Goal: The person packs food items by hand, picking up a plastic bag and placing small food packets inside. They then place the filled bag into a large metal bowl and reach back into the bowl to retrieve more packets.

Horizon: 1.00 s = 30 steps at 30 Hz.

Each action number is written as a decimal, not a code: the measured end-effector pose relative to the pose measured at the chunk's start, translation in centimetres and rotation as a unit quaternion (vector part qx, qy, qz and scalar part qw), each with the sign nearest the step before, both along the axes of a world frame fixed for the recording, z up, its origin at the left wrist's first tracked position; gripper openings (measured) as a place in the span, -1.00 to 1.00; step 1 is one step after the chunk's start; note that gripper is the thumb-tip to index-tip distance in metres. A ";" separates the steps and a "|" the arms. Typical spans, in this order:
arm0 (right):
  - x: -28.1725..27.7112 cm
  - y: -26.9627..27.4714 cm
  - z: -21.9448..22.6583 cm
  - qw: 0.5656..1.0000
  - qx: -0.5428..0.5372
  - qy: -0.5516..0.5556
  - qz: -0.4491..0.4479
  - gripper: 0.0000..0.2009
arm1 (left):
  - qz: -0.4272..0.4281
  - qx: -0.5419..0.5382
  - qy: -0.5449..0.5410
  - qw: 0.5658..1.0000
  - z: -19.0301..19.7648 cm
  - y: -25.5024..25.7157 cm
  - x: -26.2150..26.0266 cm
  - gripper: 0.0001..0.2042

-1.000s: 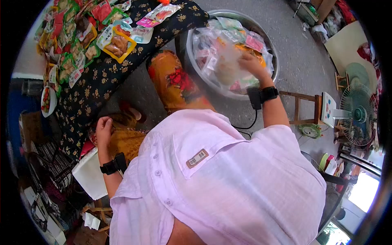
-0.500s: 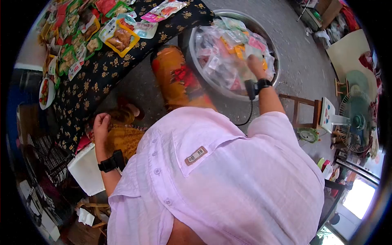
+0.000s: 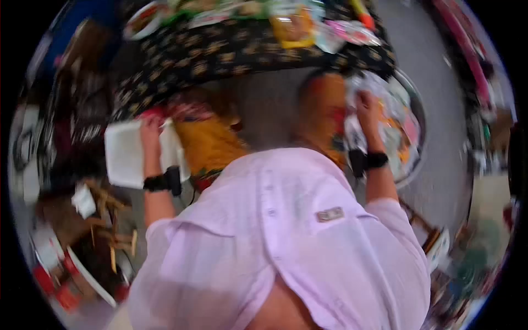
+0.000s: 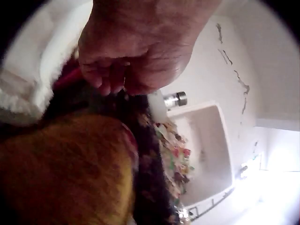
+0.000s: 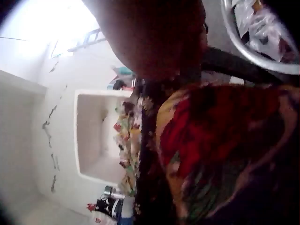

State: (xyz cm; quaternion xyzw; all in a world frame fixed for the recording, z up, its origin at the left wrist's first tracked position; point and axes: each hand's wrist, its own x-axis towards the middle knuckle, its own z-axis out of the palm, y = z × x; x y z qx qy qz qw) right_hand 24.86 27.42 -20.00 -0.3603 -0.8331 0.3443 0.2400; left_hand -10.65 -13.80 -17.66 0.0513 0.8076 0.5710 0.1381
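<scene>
My left hand hangs over a white box-like seat beside my left leg. In the left wrist view its fingers are loosely curled, with nothing in them. My right hand is beside my right knee, overlapping the inner side of a metal basin of plastic packets in the head view. The right wrist view shows that hand dark, above the flowered trouser leg, with no packet showing in it.
A table under a black flowered cloth stands ahead, bearing several food packets, among them a yellow-edged one, and a white bowl. Wooden stool parts lie at left. A fan stands low right.
The head view has turned, bringing the table across the top. My right hand has moved from over the basin's packets toward my right knee. My left hand now overlaps the white seat.
</scene>
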 end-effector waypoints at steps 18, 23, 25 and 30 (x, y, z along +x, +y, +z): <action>-5.7 -5.1 2.1 0.965 0.247 -0.020 0.082 -0.77 | -0.064 -0.364 0.025 0.929 -10.1 -10.0 1.9 -0.52; -5.8 -5.1 1.7 0.969 0.234 0.002 0.078 -0.77 | -0.044 -0.352 0.043 0.934 -10.8 -10.8 1.4 -0.68; -5.9 -5.1 1.7 0.970 0.230 0.004 0.076 -0.77 | -0.048 -0.343 0.029 0.938 -9.6 -10.7 1.5 -0.72; -6.3 -5.4 2.0 0.973 0.216 -0.004 0.079 -0.78 | -0.047 -0.285 -0.042 0.957 -9.8 -11.4 1.4 -0.74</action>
